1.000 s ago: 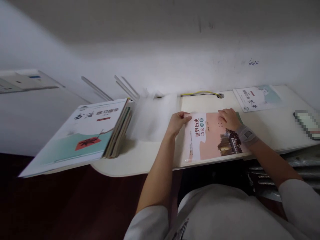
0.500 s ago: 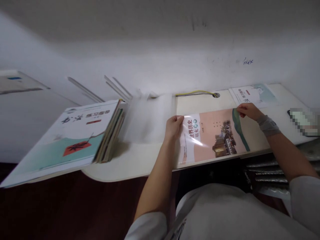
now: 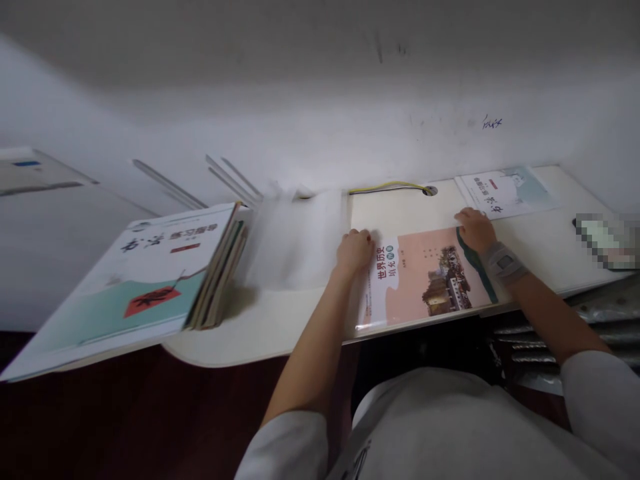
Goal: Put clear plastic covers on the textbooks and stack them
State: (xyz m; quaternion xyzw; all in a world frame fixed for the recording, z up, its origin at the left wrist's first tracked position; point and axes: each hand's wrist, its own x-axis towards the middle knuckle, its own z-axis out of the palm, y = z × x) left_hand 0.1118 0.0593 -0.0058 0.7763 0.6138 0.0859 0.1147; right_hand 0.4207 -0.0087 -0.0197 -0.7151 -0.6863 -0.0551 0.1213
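A pink workbook [image 3: 410, 287] lies flat on the white desk [image 3: 280, 333], close to its front edge, and what looks like a clear, glossy film shows along its 8 o'clock corner, catching a thin line of light. At its 10 o'clock corner is the left hand [image 3: 354, 250], knuckles up and fingers curled in — whether they pinch the edge or only press on it, I cannot tell. Between 1 and 2 o'clock the right hand [image 3: 477, 230], a grey band [image 3: 505, 263] on its wrist, lies half open over the other far corner, fingers loosely bent, with no firm grip to be seen. The step in hand looks like seating or smoothing the book and its film at both ends; as I judge it, the next move calls for light, even pressure, since thin plastic could slip or crease. The workbook is a thin, smooth rectangle, its printed cover edged with a dark green curve toward 3 o'clock. Just beyond the left hand, between 9 and 10 o'clock, milky translucent sheets [image 3: 300, 247] lie soft and almost textureless. Farther out at 9 o'clock stands a thick stack of books [image 3: 165, 260], with worn, layered page edges and a broad pale top cover. Near 12 o'clock a thin yellow cable [image 3: 395, 185] runs to a round desk hole [image 3: 430, 191]; another pale booklet [image 3: 510, 193] lies flat between 1 and 2 — and toward 3 sits a dark-edged slab [image 3: 603, 237], its face pixelated.
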